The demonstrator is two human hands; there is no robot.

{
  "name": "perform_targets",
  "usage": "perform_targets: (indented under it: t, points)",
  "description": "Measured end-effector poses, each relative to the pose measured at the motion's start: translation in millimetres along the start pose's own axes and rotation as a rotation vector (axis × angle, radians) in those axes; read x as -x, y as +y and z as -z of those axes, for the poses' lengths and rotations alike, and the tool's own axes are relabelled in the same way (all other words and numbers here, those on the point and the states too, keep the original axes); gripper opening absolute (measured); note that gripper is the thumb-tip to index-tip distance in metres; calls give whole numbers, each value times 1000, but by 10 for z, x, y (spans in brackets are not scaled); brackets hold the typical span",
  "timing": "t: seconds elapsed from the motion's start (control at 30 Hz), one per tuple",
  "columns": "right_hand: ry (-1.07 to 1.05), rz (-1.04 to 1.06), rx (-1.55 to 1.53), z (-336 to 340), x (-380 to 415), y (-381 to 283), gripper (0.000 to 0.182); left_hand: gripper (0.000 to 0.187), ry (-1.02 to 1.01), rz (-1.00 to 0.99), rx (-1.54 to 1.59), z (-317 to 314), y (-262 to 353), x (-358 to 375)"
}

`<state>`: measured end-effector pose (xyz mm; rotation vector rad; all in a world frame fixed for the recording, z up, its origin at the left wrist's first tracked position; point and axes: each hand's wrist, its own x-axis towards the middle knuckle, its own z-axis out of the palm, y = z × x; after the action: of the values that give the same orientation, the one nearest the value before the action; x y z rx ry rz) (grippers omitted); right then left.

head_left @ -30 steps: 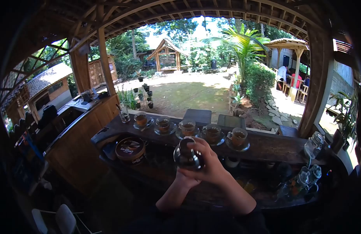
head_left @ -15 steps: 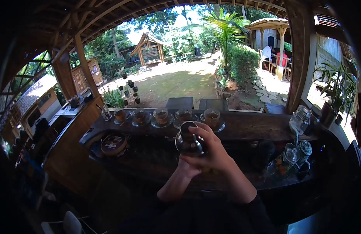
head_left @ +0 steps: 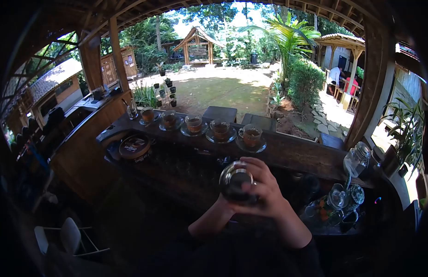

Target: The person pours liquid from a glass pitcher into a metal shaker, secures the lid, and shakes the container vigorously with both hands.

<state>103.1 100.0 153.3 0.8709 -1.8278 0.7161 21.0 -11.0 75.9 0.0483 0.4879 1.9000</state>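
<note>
A dark, shiny, rounded glass jar [head_left: 235, 184] is between my two hands above the near side of the counter, its round end turned up toward me. My right hand [head_left: 265, 189] wraps around its right side, fingers curled over the top edge. From below and the left, my left hand [head_left: 224, 207] grips it, its fingers largely hidden behind the jar. What the jar contains is too dark to make out. Beyond my hands stands a row of glass cups of brown drink on saucers, the nearest being the right-end cup [head_left: 251, 135].
Along the raised wooden ledge [head_left: 297, 154], a clip-top jar [head_left: 357, 159] stands at right. Lower down are a glass pitcher [head_left: 336, 198] and other glassware. A round tin [head_left: 134, 146] lies at left. Stools [head_left: 220, 113] stand beyond the ledge, and people sit under a far shelter.
The jar has turned in my hands, so its round end now faces me more, and it sits slightly lower and farther right. My view has shifted left.
</note>
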Motion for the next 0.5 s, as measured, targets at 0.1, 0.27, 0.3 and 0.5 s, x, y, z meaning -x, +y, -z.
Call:
perform_targets:
  t: [0.1,0.27,0.3,0.5]
  points:
    - [-145,419,-17,101,-195,-502,51,38,-765,60,209,-7,42,-178]
    - [-156,529,-68,40,-178,-477,38,43,-896,-157,63,-127,180,-7]
    - [-104,399,-86,-19,-167,-242,42,39,-757,-117,240,112,73,-136]
    - [-101,182,-68,-222,-212,-72,56,31,-470,-59,415,-26,140,216]
